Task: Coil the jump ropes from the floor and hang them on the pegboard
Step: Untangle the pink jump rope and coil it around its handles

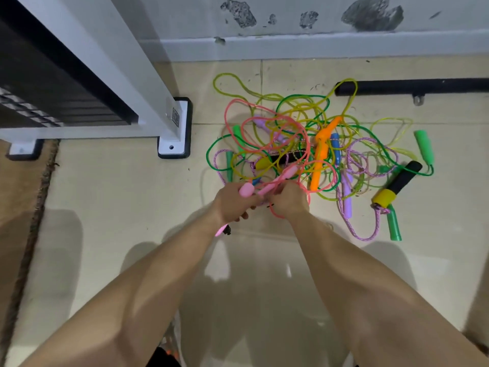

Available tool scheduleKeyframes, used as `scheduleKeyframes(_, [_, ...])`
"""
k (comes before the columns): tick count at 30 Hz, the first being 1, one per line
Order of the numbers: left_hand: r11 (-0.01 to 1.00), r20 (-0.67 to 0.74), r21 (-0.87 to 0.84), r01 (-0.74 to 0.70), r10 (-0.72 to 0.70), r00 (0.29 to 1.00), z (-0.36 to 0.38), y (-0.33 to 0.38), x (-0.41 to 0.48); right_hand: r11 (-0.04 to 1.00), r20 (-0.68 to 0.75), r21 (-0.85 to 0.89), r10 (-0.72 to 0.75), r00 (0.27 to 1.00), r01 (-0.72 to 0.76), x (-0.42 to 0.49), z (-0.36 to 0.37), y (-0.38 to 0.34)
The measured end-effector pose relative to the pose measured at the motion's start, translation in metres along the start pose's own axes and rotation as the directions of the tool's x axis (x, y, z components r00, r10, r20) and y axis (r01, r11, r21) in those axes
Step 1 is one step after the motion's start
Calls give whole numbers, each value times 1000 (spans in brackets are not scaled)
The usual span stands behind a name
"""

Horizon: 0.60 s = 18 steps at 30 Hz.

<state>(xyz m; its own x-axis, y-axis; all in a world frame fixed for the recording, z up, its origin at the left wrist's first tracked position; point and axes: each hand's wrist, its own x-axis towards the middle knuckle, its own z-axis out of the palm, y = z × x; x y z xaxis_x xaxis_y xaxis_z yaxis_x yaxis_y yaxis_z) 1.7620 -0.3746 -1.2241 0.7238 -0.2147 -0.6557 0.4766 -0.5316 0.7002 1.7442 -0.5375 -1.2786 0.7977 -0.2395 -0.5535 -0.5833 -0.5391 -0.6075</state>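
Both forearms are reaching down together. The left hand (pixel 232 205) is curling round 1 pink plastic jump-rope handle (pixel 246 191); the right hand (pixel 289 201) is pinching the second pink handle (pixel 277 178), beside the tangled multicoloured rope pile (pixel 304 144) on beige floor tiles (pixel 119 194).

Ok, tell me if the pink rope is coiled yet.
Not coiled. The pink rope sprawls in loose loops over the pile; left hand and right hand grip its handles.

Soft, even indoor light, and the jump ropes (pixel 320 152) read crisp and vivid. The glossy floor (pixel 105 207) throws pale glare patches near us, faint shadows fan left and right, wide-angle bending at the edges.
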Motion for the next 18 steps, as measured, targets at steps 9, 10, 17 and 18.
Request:
scheduleKeyframes(9, [936, 257, -9, -351, 341, 904, -24, 104, -61, 965, -190, -187, -222, 956, 186, -15, -33, 2])
scheduleKeyframes(10, [924, 328, 19, -382, 355, 875, -29, 129, -78, 953, -143, -214, -248, 958, 215, -19, -42, -6])
scheduleKeyframes(17, [778, -173, -313, -544, 517, 838, -95, 213, -181, 975, 58, 53, -218, 974, 215, -98, -119, -30])
scheduleKeyframes(18, [772, -342, -294, -564, 466, 816, -103, 209, -185, 973, 39, 98, -214, 976, 210, -113, -133, -25])
